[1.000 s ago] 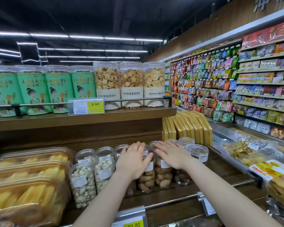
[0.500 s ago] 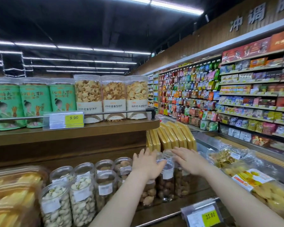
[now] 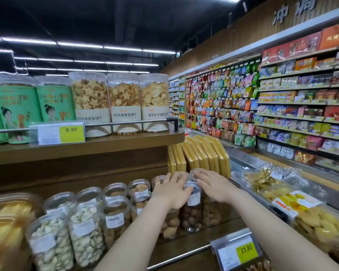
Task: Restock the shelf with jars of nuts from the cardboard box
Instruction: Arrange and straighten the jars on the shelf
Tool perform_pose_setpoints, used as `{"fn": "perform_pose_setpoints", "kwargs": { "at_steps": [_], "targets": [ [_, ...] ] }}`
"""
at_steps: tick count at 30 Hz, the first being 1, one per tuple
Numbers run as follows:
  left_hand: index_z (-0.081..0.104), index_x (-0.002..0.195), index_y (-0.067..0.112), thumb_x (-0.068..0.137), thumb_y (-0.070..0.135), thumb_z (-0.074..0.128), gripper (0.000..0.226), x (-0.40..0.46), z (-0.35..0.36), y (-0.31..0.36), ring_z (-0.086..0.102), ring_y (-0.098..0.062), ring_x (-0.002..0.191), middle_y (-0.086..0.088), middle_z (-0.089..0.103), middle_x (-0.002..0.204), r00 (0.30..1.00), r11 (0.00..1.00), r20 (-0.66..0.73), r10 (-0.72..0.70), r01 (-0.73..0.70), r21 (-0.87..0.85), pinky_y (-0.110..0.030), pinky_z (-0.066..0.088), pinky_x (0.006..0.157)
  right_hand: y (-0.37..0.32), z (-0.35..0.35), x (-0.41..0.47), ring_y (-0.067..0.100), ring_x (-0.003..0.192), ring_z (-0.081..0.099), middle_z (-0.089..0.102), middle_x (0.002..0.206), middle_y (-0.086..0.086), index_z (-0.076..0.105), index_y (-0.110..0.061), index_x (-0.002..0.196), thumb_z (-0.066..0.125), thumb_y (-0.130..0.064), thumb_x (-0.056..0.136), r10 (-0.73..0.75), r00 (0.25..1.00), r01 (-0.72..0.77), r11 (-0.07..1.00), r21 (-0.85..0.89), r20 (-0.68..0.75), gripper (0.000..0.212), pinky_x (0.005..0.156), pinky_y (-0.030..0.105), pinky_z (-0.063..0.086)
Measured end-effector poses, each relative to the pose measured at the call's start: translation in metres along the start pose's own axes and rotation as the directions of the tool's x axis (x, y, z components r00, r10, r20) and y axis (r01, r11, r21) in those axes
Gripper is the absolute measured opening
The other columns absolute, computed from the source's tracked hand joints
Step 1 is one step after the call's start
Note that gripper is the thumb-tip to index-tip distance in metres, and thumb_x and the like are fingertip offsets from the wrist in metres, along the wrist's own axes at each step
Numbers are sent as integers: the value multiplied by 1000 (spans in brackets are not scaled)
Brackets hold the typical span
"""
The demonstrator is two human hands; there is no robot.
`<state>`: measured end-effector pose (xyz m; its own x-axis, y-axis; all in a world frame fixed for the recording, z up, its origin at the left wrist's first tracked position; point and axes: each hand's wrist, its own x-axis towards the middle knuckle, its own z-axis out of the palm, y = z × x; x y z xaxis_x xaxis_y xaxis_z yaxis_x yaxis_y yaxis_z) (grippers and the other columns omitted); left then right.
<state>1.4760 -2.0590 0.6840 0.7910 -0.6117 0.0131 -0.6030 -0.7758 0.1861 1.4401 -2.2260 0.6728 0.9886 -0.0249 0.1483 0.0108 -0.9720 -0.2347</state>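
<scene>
Jars of nuts (image 3: 191, 209) already lined our lower shelf (image 3: 186, 244) in rows, our flat left hand (image 3: 171, 189) and right hand (image 3: 213, 187) resting on two lids; no cardboard box showed, so remaining stock was unclear.

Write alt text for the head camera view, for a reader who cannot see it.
A person's left hand and right hand rest with straight fingers on the lids of clear nut jars on a lower wooden store shelf. More jars of pistachios stand to the left, and tall biscuit tubs line the shelf above.
</scene>
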Motion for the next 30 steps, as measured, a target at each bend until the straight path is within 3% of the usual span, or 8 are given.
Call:
{"fn": "perform_pose_setpoints", "kwargs": {
  "at_steps": [3, 5, 8, 11, 15, 20, 24, 30],
  "targets": [
    [17, 150, 24, 98, 49, 20, 58, -19, -13, -5, 7, -13, 146, 3, 12, 159, 973, 989, -231, -5, -30, -146, -46, 1, 117, -6, -9, -1, 13, 144, 15, 21, 156, -5, 25, -27, 146, 17, -40, 100, 23, 999, -23, 1000, -2, -28, 49, 119, 43, 11],
    [23, 149, 24, 99, 48, 22, 56, -45, -24, -23, 11, -13, 145, 3, 18, 158, 945, 992, -325, -37, -3, -124, -44, 3, 117, -25, -15, -6, 13, 145, 15, 21, 156, -6, 26, -26, 146, 18, -41, 100, -15, 998, 16, 1000, 10, -62, 49, 119, 41, 9],
    [25, 148, 24, 99, 45, 23, 53, -95, -30, -69, 11, -13, 145, 3, 18, 158, 914, 984, -366, -176, 174, -38, -44, 4, 116, -75, -12, -15, 14, 144, 16, 22, 156, -4, 28, -26, 146, 21, -39, 100, -152, 988, 152, 988, -2, -39, 48, 118, 37, 12],
    [27, 147, 23, 100, 45, 21, 53, -137, -32, -109, 14, -16, 145, 2, 21, 157, 839, 929, -418, -347, 370, -29, -45, 7, 116, -133, 2, -18, 13, 144, 15, 20, 156, -3, 27, -25, 146, 24, -38, 100, -266, 964, 266, 964, 17, -9, 48, 118, 36, 12],
    [24, 148, 23, 100, 43, 18, 53, -162, -19, -137, 16, -19, 145, -1, 21, 157, 788, 859, -374, -489, 509, -51, -42, 11, 117, -191, 30, -8, 11, 145, 13, 17, 157, -4, 24, -24, 147, 24, -40, 100, -340, 940, 340, 940, 15, 8, 50, 118, 34, 10],
    [29, 146, 22, 97, 41, 10, 57, -162, -5, -149, 26, -19, 141, -3, 32, 153, 764, 847, -476, -436, 526, 68, -36, 18, 115, -217, 50, -2, 10, 146, 5, 10, 158, -9, 17, -25, 149, 17, -42, 100, -314, 946, 318, 947, -50, 78, 51, 117, 35, 3],
    [31, 146, 20, 99, 40, 16, 53, -156, -6, -158, 27, -18, 140, -4, 34, 152, 797, 877, -470, -380, 471, 90, -33, 18, 115, -216, 49, -3, 9, 145, 8, 14, 157, -9, 20, -26, 148, 17, -42, 100, -320, 946, 323, 943, -78, 52, 51, 117, 35, 4],
    [30, 146, 24, 97, 49, 20, 55, -162, -17, -150, 25, -19, 141, -3, 31, 153, 807, 893, -417, -418, 449, -26, -40, 16, 117, -213, 43, -2, 11, 144, 16, 23, 155, -5, 28, -23, 146, 25, -44, 99, -318, 948, 317, 945, 80, 4, 51, 118, 32, 11]
  ]
}}
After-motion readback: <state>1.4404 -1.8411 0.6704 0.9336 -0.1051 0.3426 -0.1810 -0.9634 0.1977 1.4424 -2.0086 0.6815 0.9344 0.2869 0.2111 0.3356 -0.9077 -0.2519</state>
